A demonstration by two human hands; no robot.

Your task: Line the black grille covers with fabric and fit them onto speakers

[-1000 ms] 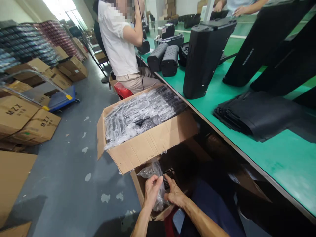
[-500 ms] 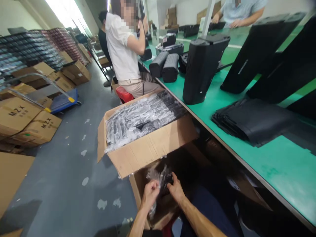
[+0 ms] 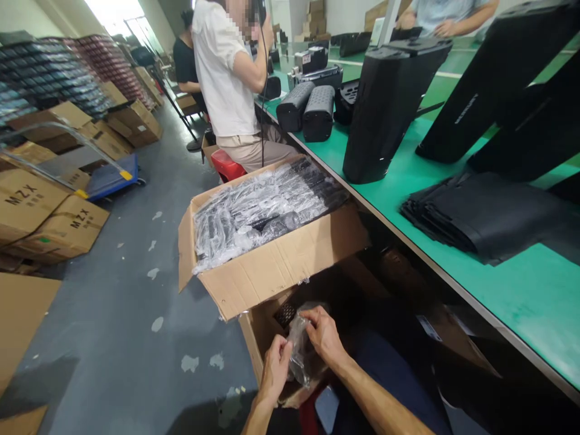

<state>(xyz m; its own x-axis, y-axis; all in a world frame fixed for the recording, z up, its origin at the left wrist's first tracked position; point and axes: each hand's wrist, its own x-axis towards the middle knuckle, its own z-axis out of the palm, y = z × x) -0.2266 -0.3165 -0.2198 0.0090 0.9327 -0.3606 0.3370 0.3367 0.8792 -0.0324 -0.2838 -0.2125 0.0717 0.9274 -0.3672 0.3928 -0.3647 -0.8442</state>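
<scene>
Left grip (image 3: 274, 370) and right grip (image 3: 324, 333) pinching a clear bag (image 3: 299, 350) at six o'clock, black piece (image 3: 285, 314) just behind it, full open box (image 3: 258, 223) ahead at twelve, green counter (image 3: 512, 290) at three, right grip now off the black piece

This is a factory assembly and packing floor: a long green tabletop (image 3: 498, 290) carries black plastic housings (image 3: 385, 115), with a seated worker (image 3: 224, 72) alongside, an open carton (image 3: 272, 284) of bagged black parts, and wrapped pallet stacks (image 3: 104, 66), MZX cartons (image 3: 27, 205) and a blue hand trolley (image 3: 111, 178) along the aisle.
</scene>
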